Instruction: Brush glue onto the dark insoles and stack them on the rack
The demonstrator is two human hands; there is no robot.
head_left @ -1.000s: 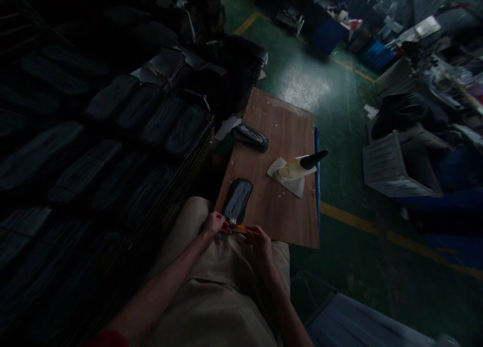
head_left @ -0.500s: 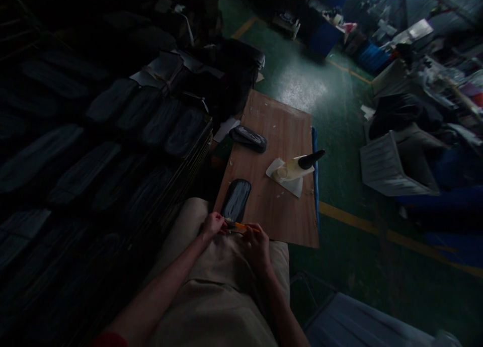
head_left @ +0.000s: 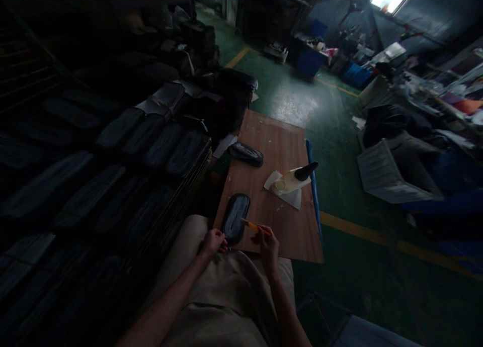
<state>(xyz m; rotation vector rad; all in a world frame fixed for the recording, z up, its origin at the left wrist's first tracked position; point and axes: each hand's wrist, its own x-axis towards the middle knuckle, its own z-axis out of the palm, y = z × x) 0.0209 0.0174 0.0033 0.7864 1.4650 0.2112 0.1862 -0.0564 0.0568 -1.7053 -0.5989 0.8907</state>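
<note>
In my right hand (head_left: 267,244) is a brush (head_left: 256,227) with an orange handle, its tip at the right edge of a dark, elongated sole-shaped pad (head_left: 237,216). Whitish streaks run along the pad's upper face. My left hand (head_left: 215,241) has its fingers closed at the pad's near left end, seemingly pinching its edge. Farther up the wooden board (head_left: 277,136) lies a small stack of similar dark pads (head_left: 246,154). To the right, a pale container (head_left: 289,182) with a black tapered end rests tilted on a piece of white paper (head_left: 290,198).
Rows of dark streaked pads (head_left: 154,141) are stacked on the left, close to the board. A white crate (head_left: 388,173) stands on the green floor (head_left: 335,176) at the right, beside blue bins. A grey surface (head_left: 370,332) shows at the bottom right.
The brush has moved from the pad's near end to its right side as my right hand shifted right. My left fingers have come away from the brush tip. The view has tilted up.
</note>
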